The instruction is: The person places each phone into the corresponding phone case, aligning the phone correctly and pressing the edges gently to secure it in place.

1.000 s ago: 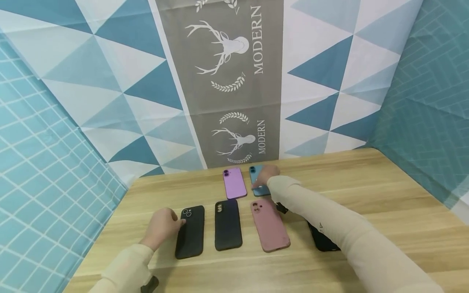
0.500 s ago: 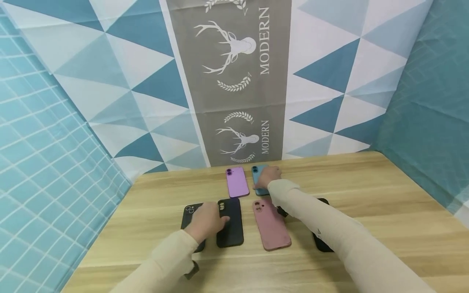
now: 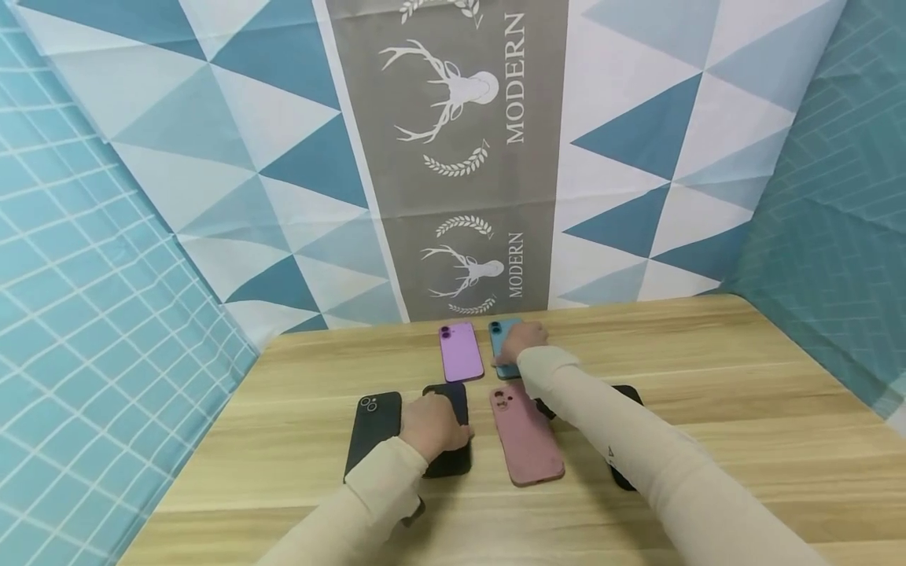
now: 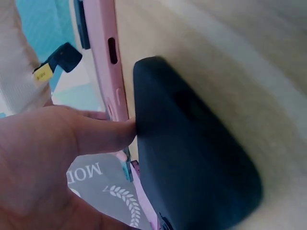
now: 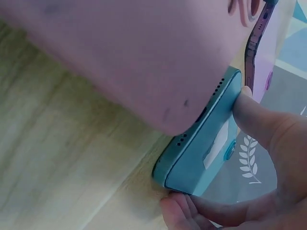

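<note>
My left hand [image 3: 433,424] lies across a dark phone case [image 3: 447,462], the second from the left in the near row. In the left wrist view, my thumb touches the long edge of this dark phone case [image 4: 187,153]; the other fingertips are hidden. My right hand [image 3: 522,342] grips a teal phone [image 3: 499,334] at the back. In the right wrist view, thumb and fingers hold opposite long sides of the teal phone [image 5: 196,158], which bears a white sticker. Left of it lies a purple phone [image 3: 462,352], apart from both hands.
A black phone [image 3: 375,428] with two ringed lenses lies left of my left hand. The pink phone case [image 3: 525,436] lies between my forearms. Another black item [image 3: 624,475] is partly hidden under my right sleeve. The wooden table [image 3: 743,409] meets a patterned cloth backdrop [image 3: 488,181].
My left hand has moved right, from the leftmost black phone to the dark phone case beside it. My right hand stays on the teal phone. The view has shifted slightly.
</note>
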Demonstrator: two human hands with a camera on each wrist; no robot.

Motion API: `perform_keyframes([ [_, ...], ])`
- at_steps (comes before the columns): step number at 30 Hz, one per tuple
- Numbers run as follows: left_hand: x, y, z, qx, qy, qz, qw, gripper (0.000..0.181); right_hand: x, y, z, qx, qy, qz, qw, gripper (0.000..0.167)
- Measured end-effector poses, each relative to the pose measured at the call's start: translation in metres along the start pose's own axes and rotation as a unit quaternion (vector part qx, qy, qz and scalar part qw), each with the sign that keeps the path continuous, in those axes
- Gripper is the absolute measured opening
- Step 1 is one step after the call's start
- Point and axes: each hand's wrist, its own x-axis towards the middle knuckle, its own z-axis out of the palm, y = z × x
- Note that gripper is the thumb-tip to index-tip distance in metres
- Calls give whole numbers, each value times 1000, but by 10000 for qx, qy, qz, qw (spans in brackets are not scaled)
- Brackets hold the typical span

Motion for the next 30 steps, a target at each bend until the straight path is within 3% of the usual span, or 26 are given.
perform_keyframes([
  [7,8,3,-5,-692,-137,-74,9975,47,3,0,-3,-1,-70,158,9999,79],
  [13,11,4,-6,-922,-156,-112,9956,55,4,5,-2,641,-16,315,9974,77],
  [22,13,-2,-3,-1034,18,-145,9945,60,3,20,-3,757,61,202,9969,92],
  [25,11,-6,0,-1013,121,-252,9945,64,-4,26,-5,1102,58,131,9938,90],
  [30,12,-10,0,-830,240,-391,9955,71,-4,31,-10,1094,48,-157,9939,82],
])
